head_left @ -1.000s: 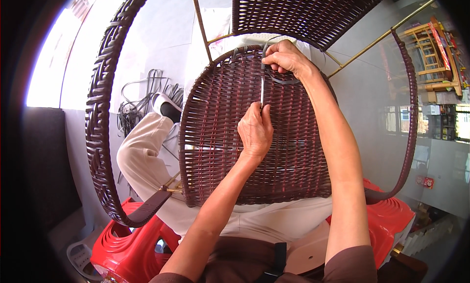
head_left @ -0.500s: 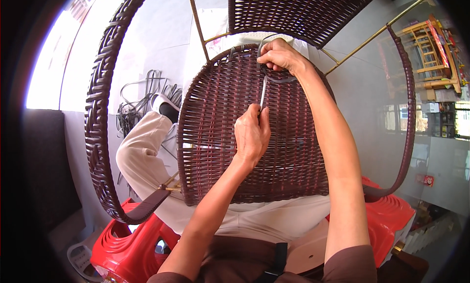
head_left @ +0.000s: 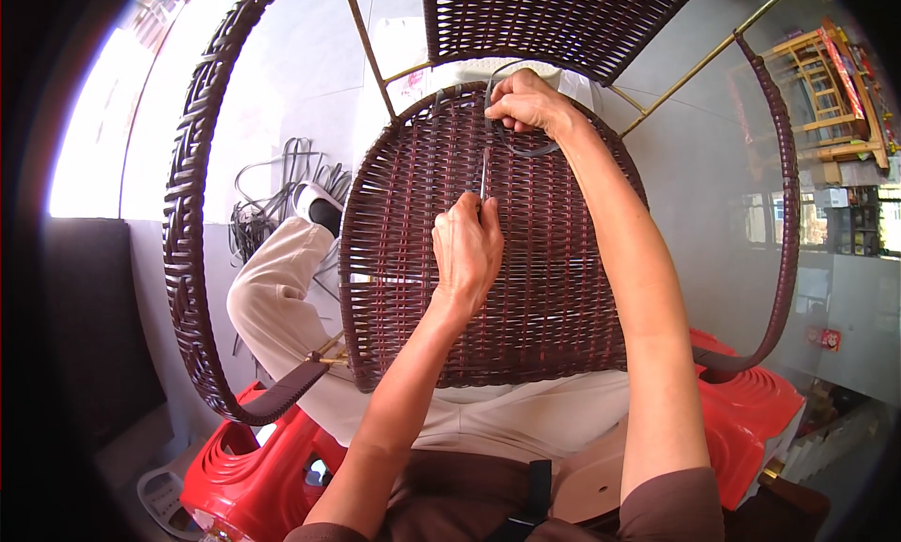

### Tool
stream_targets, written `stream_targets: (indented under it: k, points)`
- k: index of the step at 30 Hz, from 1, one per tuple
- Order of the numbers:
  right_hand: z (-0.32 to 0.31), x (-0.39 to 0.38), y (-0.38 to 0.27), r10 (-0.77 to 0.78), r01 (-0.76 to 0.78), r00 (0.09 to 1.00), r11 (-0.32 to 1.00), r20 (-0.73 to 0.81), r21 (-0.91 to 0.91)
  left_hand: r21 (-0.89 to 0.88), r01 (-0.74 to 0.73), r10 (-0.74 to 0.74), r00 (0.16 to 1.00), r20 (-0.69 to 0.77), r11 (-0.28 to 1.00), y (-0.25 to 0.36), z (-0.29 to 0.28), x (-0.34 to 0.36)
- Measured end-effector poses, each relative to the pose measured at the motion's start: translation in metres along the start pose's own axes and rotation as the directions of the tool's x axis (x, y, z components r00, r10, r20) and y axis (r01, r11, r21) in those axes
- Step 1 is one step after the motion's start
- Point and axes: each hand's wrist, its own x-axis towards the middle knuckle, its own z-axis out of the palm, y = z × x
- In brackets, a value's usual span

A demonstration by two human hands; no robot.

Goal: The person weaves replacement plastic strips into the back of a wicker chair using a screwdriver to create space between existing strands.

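A dark brown woven chair seat (head_left: pixel 554 289) lies across my lap. My left hand (head_left: pixel 467 246) is closed around a thin metal tool (head_left: pixel 485 178), whose blade points away from me along the weave; its handle is hidden in the fist. Above it, close to the seat's far rim, my right hand (head_left: pixel 527 104) pinches a flat dark grey strip (head_left: pixel 519 152). The strip loops below and behind the fingers. Whether the tool's tip goes under a strand is too small to tell.
The woven backrest (head_left: pixel 554 21) rises beyond the seat, and wrapped armrests curve round at left (head_left: pixel 188 195) and right (head_left: pixel 786 195). Loose grey strips (head_left: pixel 272 199) lie on the floor by my shoe. Red plastic stools (head_left: pixel 253 472) stand on both sides. Wooden furniture (head_left: pixel 826 91) is at far right.
My left hand and the metal tool have shifted left over the seat. The right hand has moved slightly left, still pinching the strip. The chair has tilted a little.
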Motion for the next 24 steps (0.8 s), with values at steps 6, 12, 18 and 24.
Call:
stream_targets:
  k: [6, 12, 18, 24]
  points:
    - [0.000, 0.001, 0.001, -0.007, 0.007, 1.000, 1.000, -0.002, 0.007, 0.109, -0.021, 0.020, 1.000, 0.011, 0.994, 0.003, -0.001, 0.006]
    - [0.001, -0.001, -0.001, 0.002, -0.002, 1.000, 1.000, -0.017, 0.009, 0.148, -0.048, 0.053, 0.998, -0.027, 0.988, 0.000, 0.006, 0.005]
    - [0.003, 0.000, 0.001, -0.024, 0.024, 0.999, 1.000, -0.027, 0.006, 0.076, -0.058, 0.063, 0.996, -0.066, 0.995, -0.004, 0.012, 0.001]
    - [0.003, -0.002, 0.001, -0.002, 0.003, 0.999, 1.000, -0.045, 0.021, 0.032, -0.020, 0.021, 1.000, -0.019, 0.999, -0.002, 0.009, 0.000]
